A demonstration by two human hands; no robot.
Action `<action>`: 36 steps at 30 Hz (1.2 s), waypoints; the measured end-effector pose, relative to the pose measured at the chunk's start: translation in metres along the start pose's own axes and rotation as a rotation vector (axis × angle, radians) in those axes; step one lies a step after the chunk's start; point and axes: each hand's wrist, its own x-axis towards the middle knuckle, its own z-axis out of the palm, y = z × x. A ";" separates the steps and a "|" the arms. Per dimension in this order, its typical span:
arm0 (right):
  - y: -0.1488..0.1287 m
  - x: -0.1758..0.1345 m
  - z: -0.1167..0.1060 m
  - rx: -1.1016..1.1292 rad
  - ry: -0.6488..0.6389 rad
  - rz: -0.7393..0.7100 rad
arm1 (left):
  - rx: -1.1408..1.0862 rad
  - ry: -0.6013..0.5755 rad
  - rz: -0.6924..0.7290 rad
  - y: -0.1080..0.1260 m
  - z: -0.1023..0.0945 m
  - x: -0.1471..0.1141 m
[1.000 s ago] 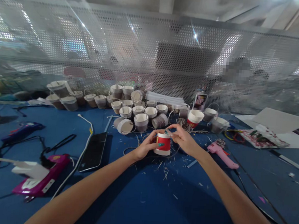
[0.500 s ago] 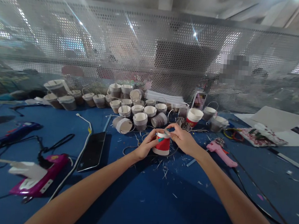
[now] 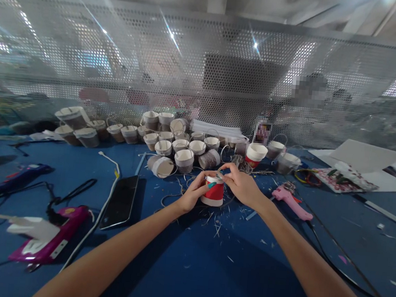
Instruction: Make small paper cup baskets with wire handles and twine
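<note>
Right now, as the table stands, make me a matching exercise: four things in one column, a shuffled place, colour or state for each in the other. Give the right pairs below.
Things:
1. Held cup
2. Phone
3. Glue gun
4. Power strip

Descriptions:
A. Pink, to the right of the right hand
B. Purple, with a white plug on it
C. Upside down, red and white, at the left hand
D. Black, lying flat on the blue table

Pairs: 1-C, 2-D, 3-A, 4-B
</note>
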 end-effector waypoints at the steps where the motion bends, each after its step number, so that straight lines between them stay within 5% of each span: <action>1: 0.000 0.000 0.000 0.003 -0.002 0.002 | -0.001 -0.001 0.001 0.000 0.000 0.000; 20: 0.009 -0.002 0.008 0.348 0.081 0.072 | -0.047 0.012 -0.008 -0.007 -0.002 0.001; 36: 0.003 -0.001 0.010 0.219 0.149 0.025 | 0.048 0.023 0.036 -0.001 0.005 0.001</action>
